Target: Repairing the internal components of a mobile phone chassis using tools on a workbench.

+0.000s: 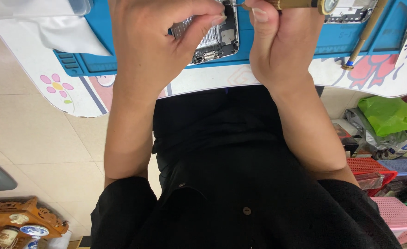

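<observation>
Seeing even, soft indoor light, fairly bright. No hard shadows on my end, mild glare on floor tiles (pixel 37 138). Black shirt (pixel 240 184) crushed, detail lost. Focus sharp centre, slight wide-angle stretch at edges.

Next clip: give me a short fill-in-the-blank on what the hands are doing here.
1. The right hand holds a brass-coloured ____ by its handle.
2. The left hand steadies an opened ____ with its insides showing.
3. The phone lies on a ____ work mat.

Missing words: screwdriver; phone; blue
</observation>
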